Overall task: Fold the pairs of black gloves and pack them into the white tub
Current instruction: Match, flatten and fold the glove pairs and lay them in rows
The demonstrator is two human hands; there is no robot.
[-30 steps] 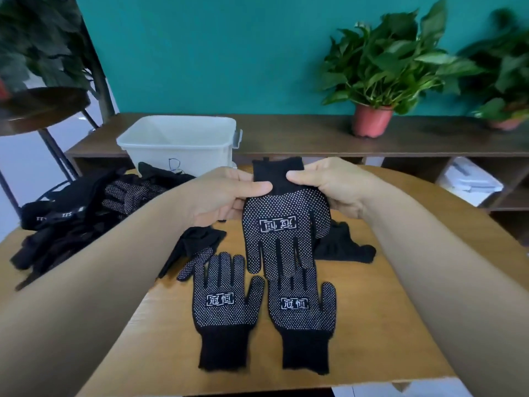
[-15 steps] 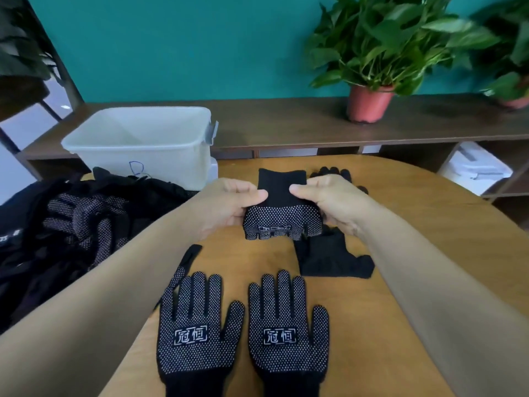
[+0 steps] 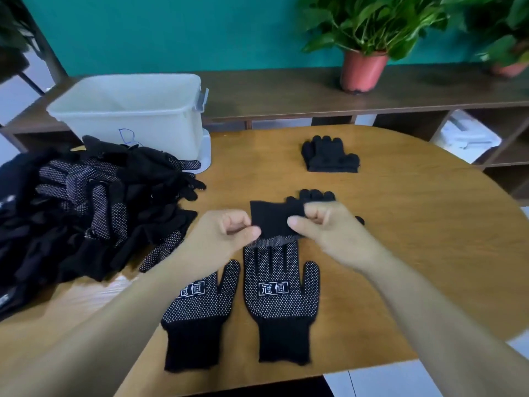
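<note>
Black knit is filling most of what I am looking at. I am pinching a folded glove (image 3: 275, 222) between both hands, just above the desk (image 3: 415, 239). My left hand (image 3: 226, 233) is curling its fingers and thumb onto the left edge of the cuff, and my right hand (image 3: 323, 227) is gripping the right edge the same way. The plain cuff is facing up, and a strip of white-dotted palm is showing along its near edge. Behind my right hand the dark fingertips of a back glove (image 3: 315, 194) are peeking out; I cannot tell how the rest of it is lying.

Nearer to me, two more are lying flat side by side, dotted palms up and cuffs toward me. The left glove (image 3: 197, 306) is partly hiding under my left forearm. The right glove (image 3: 282, 293) is reaching its fingertips to just below the folded glove.

The tub (image 3: 134, 116) is standing open at the far left of the desk, well apart from my hands. A heap (image 3: 86, 210) of gloves is sprawling in front of it, up against its front wall. A bundle (image 3: 330, 157) is lying on the far side, fingers pointing away. Behind the desk, a shelf (image 3: 272, 90) is carrying a plant in a reddish pot (image 3: 363, 71).
</note>
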